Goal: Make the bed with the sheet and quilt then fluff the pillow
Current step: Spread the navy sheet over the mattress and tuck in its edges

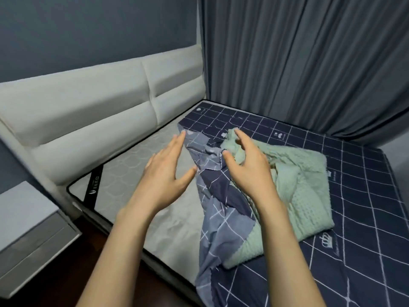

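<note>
Both hands spread, holding nothing: left hand (164,171), right hand (247,167) above bunched sheet (219,196) (quilt (303,193) beside).

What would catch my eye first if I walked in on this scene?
Two bare hands, left hand and right hand, reach open over a bunched dark blue checked sheet mid-bed. Just right of it lies a crumpled pale green waffle quilt. Left of the sheet, the grey quilted mattress lies bare below the cream padded headboard.
</note>
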